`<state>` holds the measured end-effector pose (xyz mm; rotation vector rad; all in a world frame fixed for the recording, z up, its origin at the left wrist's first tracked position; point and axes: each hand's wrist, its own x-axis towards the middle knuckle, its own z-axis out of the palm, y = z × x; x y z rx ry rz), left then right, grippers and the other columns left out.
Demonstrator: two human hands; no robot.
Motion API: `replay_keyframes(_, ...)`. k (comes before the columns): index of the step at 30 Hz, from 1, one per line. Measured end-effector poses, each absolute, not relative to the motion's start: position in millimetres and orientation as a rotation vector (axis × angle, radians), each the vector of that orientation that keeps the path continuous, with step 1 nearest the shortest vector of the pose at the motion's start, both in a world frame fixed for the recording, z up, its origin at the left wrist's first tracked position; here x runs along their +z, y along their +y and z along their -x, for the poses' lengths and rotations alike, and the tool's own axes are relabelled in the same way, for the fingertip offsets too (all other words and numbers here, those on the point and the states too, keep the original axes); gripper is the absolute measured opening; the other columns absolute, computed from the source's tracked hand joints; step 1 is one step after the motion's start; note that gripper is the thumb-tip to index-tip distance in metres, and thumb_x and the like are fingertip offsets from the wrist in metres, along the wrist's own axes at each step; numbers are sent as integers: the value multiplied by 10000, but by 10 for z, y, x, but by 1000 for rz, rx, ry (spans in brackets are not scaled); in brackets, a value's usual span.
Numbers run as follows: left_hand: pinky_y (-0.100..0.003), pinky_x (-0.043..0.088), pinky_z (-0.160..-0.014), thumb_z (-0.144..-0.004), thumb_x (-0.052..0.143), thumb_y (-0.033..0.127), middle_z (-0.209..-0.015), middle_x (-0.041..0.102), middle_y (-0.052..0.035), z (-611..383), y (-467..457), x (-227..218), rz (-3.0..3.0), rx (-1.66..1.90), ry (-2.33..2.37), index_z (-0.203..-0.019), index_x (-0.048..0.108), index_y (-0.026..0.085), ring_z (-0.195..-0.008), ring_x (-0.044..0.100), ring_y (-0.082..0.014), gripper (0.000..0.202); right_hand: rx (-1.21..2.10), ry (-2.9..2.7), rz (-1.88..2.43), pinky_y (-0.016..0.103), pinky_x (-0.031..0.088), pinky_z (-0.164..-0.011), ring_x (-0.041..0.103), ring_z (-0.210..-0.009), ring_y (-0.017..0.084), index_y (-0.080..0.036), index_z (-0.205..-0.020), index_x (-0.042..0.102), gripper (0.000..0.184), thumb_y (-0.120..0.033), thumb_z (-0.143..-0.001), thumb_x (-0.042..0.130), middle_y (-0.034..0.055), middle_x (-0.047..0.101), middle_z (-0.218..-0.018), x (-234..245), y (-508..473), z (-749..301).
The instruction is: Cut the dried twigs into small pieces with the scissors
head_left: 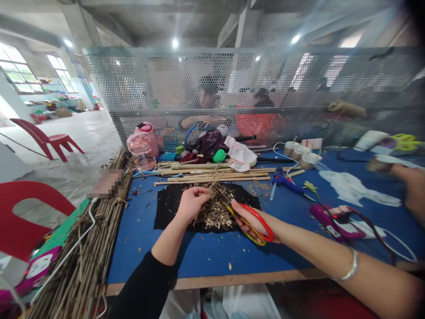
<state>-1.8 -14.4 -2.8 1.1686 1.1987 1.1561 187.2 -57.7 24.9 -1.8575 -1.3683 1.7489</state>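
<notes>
Fingers pinched together, my left hand (192, 203) grips a thin dry plant stem (214, 180) that rises over a pile of husk-like dry bits. In my right hand (244, 221) is a pair of scissors (257, 221) with red and yellow handles. The scissor blades point up and left toward the stem, near my left fingertips; whether they touch it I cannot tell. Beneath both hands, the dry clippings (214, 215) lie heaped on a black cloth (169, 206), which is spread on the blue tabletop (146, 252).
Thin bamboo sticks (215, 175) lie behind the cloth. A pink-lidded jug (142, 148) stands back left, and a blue glue gun (288, 181) rests right of the sticks. Long stalks (86, 252) are bundled along the left edge. Another person's hand (411, 186) is at far right.
</notes>
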Motion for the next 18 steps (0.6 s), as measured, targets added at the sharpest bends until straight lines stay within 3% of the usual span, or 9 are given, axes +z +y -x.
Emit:
replay_keyframes(5,-182,231,-424,-581,639,206,-508,524,35,15,-146,-37,-1179,1193,1223,-708,647,127,-420,352,-41,150,1725,-1376,1849,118,168,-246,213,-271,17,-189,-558,340,612,-776,-725,289,-77,307,-386,256,-612,-1866)
replay_keyframes(12,-183,287,-448,-590,647,213,-523,552,29,7,-133,-49,-1149,1306,1229,-695,654,140,-433,386,-50,127,2124,-1159,1648,148,306,-308,322,-341,42,-186,-629,381,656,-819,-692,218,-63,361,-473,264,-644,-1908)
replay_keyframes(18,-177,275,-438,-599,638,201,-510,530,37,-12,-144,-51,-1164,1234,1231,-709,648,135,-425,370,-45,129,1893,-1253,1726,129,203,-238,220,-293,26,-191,-590,350,627,-808,-688,293,-81,309,-423,244,-652,-1827)
